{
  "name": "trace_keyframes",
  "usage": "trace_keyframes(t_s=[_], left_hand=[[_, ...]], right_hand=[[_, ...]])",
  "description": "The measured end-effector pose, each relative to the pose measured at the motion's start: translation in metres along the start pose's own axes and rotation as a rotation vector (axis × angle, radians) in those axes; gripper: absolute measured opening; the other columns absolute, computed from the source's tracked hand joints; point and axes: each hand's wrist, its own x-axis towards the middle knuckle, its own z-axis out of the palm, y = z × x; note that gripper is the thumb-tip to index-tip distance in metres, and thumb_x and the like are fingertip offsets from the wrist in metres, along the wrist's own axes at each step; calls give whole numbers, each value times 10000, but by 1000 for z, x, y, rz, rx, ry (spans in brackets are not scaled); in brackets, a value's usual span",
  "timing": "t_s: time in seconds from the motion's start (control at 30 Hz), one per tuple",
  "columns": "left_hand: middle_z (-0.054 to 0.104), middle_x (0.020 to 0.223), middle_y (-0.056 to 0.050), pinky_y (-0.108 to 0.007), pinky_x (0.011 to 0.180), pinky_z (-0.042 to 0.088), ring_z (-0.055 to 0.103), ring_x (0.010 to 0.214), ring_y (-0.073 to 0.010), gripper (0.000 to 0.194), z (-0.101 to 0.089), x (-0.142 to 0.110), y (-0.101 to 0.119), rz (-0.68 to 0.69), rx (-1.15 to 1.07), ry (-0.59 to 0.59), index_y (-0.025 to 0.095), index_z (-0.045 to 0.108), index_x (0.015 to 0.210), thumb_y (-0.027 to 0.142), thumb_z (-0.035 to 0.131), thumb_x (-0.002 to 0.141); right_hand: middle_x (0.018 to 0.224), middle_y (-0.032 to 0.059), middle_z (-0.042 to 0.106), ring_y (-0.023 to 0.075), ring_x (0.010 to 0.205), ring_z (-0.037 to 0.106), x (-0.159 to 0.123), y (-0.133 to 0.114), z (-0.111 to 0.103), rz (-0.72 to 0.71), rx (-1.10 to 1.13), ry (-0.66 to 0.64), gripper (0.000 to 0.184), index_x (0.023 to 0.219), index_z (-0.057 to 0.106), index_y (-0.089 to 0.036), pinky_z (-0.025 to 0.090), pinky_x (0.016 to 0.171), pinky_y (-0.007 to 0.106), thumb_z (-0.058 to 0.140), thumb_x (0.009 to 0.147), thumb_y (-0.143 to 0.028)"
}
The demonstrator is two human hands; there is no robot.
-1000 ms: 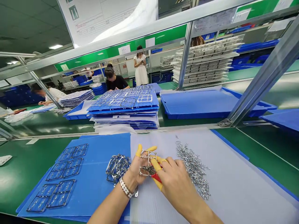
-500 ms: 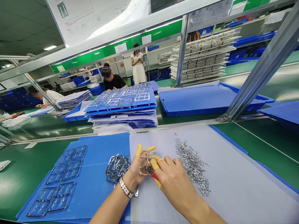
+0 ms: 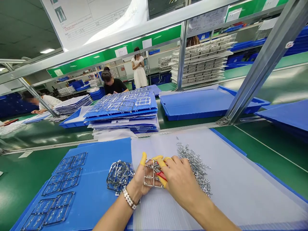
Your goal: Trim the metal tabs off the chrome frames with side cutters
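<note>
My left hand [image 3: 141,178], with yellow finger cots on its fingertips, holds a small shiny metal-coloured sprue frame [image 3: 145,179] upright by its edge. My right hand [image 3: 179,179], also in yellow cots, is closed around red-handled nippers [image 3: 161,175]. Their jaws lie over the upper part of the frame, at its inner bars; whether they are closed on a bar I cannot tell. Right of my hands spreads a pile of small silvery parts [image 3: 192,160] on a translucent white sheet [image 3: 231,192]. Beside my left wrist lies a heap of frames [image 3: 117,176].
Several dark frames [image 3: 59,208] lie in rows on the blue sheet [image 3: 93,192] at left. Behind stand a stack of blue sheets with frames [image 3: 122,104] and a blue tray [image 3: 192,106]. A slanting metal post [image 3: 260,64] rises at right. Other people are farther back.
The nippers' jaws have moved from the lower part of the frame to its upper part. The frame has shifted slightly in my left hand. The view has swung a little.
</note>
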Motion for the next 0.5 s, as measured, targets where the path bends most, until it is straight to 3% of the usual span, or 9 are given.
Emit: trace_keyframes(t_s=[0.17, 0.4, 0.5], left_hand=[[673, 832, -123, -329, 568, 507, 637, 642, -210, 743, 2, -1, 1, 3, 28, 39, 145, 604, 1133, 739, 349, 766], [663, 901, -111, -316, 583, 506, 627, 664, -191, 700, 2, 0, -1, 27, 87, 99, 152, 622, 1103, 718, 375, 775], [662, 906, -123, -319, 587, 506, 629, 682, -200, 696, 2, -1, 1, 21, 74, 61, 141, 625, 1095, 709, 370, 784]], right_hand=[[788, 32, 616, 199, 746, 503, 1, -4, -2, -12, -42, -27, 177, 947, 607, -201, 251, 654, 342, 637, 775, -227], [743, 24, 601, 194, 712, 501, 3, -7, -8, -25, -103, -64, 156, 841, 612, -205, 251, 638, 346, 604, 740, -87], [758, 22, 610, 194, 731, 506, -1, 1, -8, -5, -84, -41, 181, 921, 618, -199, 261, 650, 344, 616, 753, -133]])
